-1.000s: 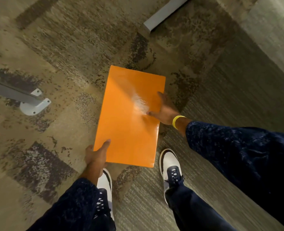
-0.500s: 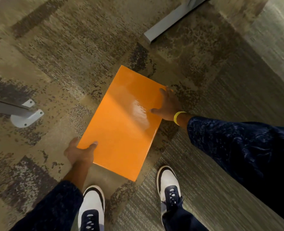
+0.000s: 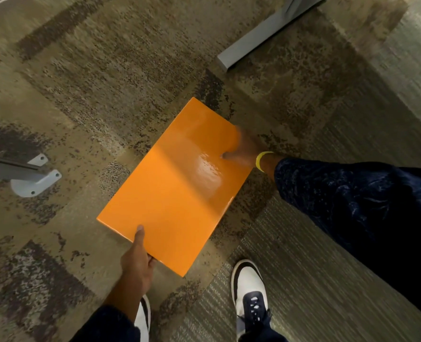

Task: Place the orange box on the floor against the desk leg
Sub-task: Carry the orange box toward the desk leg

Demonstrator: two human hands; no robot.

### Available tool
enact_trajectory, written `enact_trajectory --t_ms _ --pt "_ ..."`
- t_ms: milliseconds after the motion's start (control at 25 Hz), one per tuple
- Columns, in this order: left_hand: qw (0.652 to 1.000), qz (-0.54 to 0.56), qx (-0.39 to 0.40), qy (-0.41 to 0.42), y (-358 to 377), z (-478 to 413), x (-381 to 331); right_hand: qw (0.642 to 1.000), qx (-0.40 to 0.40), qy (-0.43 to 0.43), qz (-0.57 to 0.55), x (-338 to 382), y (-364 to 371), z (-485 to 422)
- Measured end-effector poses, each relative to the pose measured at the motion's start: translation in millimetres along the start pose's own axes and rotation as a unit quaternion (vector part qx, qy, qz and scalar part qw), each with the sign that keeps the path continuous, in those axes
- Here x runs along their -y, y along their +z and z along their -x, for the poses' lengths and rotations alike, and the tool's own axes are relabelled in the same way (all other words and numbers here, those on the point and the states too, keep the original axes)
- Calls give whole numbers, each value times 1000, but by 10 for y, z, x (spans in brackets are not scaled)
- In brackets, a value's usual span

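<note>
A glossy orange box [image 3: 177, 186] is held flat above the patterned carpet, its long side running from lower left to upper right. My left hand [image 3: 137, 262] grips its near edge, thumb on the lid. My right hand [image 3: 244, 150], with a yellow band at the wrist, holds the far right edge, thumb on top. A grey desk leg foot [image 3: 253, 40] lies on the floor beyond the box, at the upper right, apart from it.
Another grey leg with a round white base plate [image 3: 35, 182] stands at the left. My two white and dark shoes [image 3: 250, 290] are on the carpet below the box. A lighter ribbed carpet strip [image 3: 327, 267] runs along the right.
The box has turned more to the right and swung toward the upper-right desk leg. My left hand has shifted along the near edge toward the middle. The view has moved forward.
</note>
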State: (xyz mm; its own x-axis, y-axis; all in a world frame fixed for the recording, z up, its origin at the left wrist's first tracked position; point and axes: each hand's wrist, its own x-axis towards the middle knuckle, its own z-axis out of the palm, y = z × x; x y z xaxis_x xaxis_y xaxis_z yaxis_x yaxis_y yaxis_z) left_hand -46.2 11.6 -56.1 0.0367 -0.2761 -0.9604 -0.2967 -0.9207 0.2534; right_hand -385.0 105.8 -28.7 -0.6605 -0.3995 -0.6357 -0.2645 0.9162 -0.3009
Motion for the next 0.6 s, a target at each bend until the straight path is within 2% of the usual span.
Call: enact_trajectory --t_ms 120,200,400,600 --pt "995 76 48 31 97 -5 -54 1000 2 11 -12 35 -16 -153" --pt "994 97 47 34 161 -28 -122 999 3 25 -27 21 -6 -208" --pt "996 33 -80 25 272 -111 -233 989 -7 38 -140 -176 -52 -177" --pt "977 -13 -188 95 502 54 -296 969 -54 49 -236 -430 -273 26"
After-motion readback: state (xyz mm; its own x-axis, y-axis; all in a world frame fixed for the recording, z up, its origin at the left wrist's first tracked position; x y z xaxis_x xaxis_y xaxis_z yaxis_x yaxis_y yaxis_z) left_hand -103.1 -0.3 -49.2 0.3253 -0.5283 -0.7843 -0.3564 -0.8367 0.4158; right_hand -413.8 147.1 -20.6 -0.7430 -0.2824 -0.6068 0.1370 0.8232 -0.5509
